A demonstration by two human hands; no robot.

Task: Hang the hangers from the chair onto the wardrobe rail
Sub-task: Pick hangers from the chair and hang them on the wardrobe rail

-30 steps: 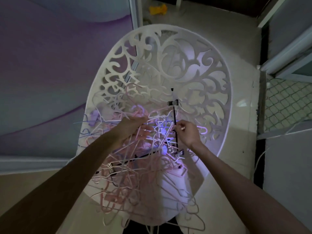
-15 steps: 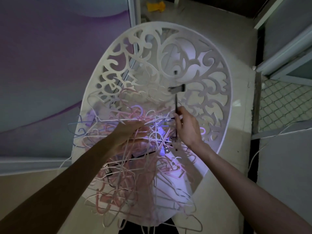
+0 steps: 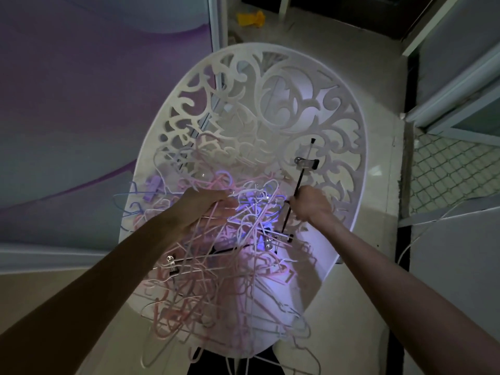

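Head view: dim room, looking down at both bare forearms reaching over a chair.
Chair: white plastic chair with a rounded back cut in scrollwork (image 3: 273, 104); its seat lies under both hands and carries the pile.
Hangers: tangled heap of thin pink, white and blue wire hangers (image 3: 216, 266), spread from just beyond the fingers back toward the person's body and spilling over the near seat edge.
Left hand: left hand (image 3: 208, 209) lies on top of the heap, fingers bent down among the pink and white wires; it seems to grip a few strands, though the tangle hides exactly which.
Right hand: right hand (image 3: 311, 203) is closed in a fist round the rod of a black clip hanger (image 3: 301, 174).
Black clip hanger: its rod stands tilted, rising beyond the right hand in front of the chair back, with a black and chrome clip (image 3: 307, 163) just above the fist; the lower end runs down under the fist into the heap.
Second clip: another chrome clip (image 3: 171, 263) sits on a dark bar below the left wrist.
Purple clip: small purple plastic clip (image 3: 153, 188) lies left of the left hand, near the seat edge.
Floor: pale tiled floor (image 3: 351, 63) beyond the chair, with a yellow object (image 3: 251, 18) far past both hands.
Right side: metal mesh panel (image 3: 446, 174) well to the right of the right hand.
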